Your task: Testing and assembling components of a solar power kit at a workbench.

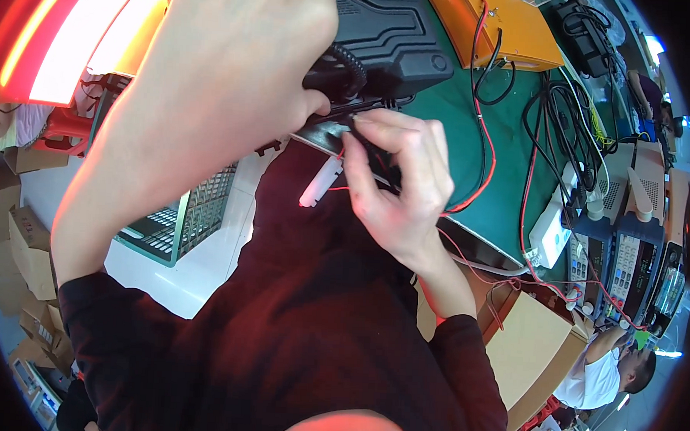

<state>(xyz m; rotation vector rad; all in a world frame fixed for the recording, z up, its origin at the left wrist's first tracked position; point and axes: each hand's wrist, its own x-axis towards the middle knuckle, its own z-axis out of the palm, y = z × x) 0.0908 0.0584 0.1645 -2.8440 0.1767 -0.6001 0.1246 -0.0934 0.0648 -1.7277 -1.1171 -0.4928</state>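
My left hand (237,49) reaches over the near left corner of a ribbed black plastic case (391,33). Its fingers curl out of sight, and its thumb rests by a black corrugated cable (347,68). What it grips is hidden. Just right of that thumb, my right hand (401,168) pinches thumb and index finger together at the table edge; the small thing between them cannot be made out. Below the fingertips hangs a white cylindrical part (321,181) with thin red wires. Dark cables run behind my right hand.
An orange metal box (499,26) with red and black leads sits on the green table mat (460,128). Rightward lie coiled black cables (569,117), a white power strip (552,224) and bench instruments (628,251). A green crate (179,224) and cardboard boxes (32,248) stand left; a co-worker (604,373) sits lower right.
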